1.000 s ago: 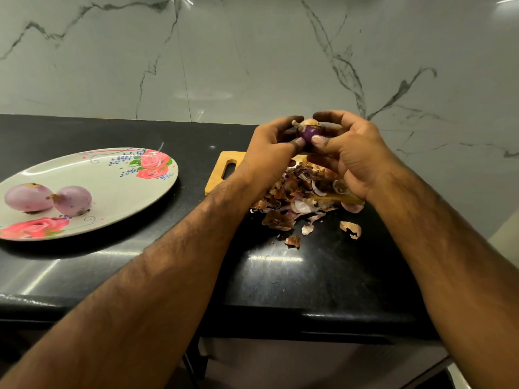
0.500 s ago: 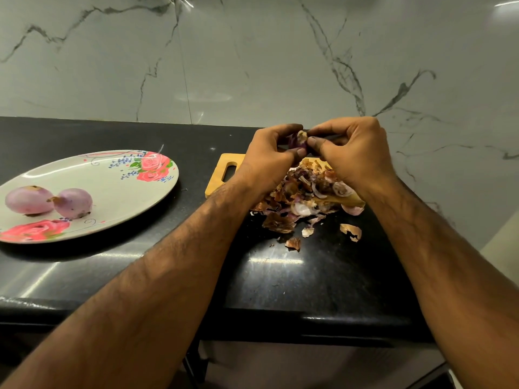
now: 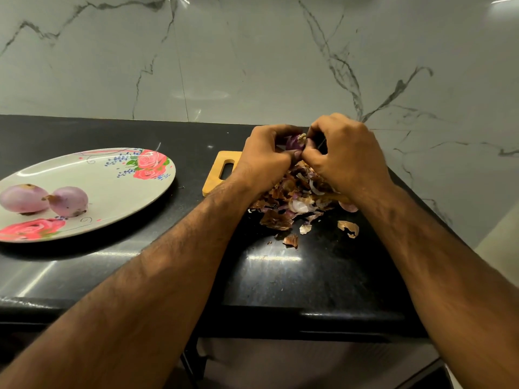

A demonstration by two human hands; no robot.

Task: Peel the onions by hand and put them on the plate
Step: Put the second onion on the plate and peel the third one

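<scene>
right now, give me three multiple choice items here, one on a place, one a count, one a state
1. Where does the peel pile lie?
A. on the cutting board, spilling onto the counter
B. in a bowl
C. on the floor
2. How many onions lie on the plate?
A. one
B. two
C. four
3. The held onion is
A. lying free
B. cut in half
C. gripped between the left hand and right hand
Answers: 1 A, scraps cover the board beyond its handle and dot the counter; 2 B, two pale onions sit side by side at its left; 3 C, fingers of both hands curl round it.
</scene>
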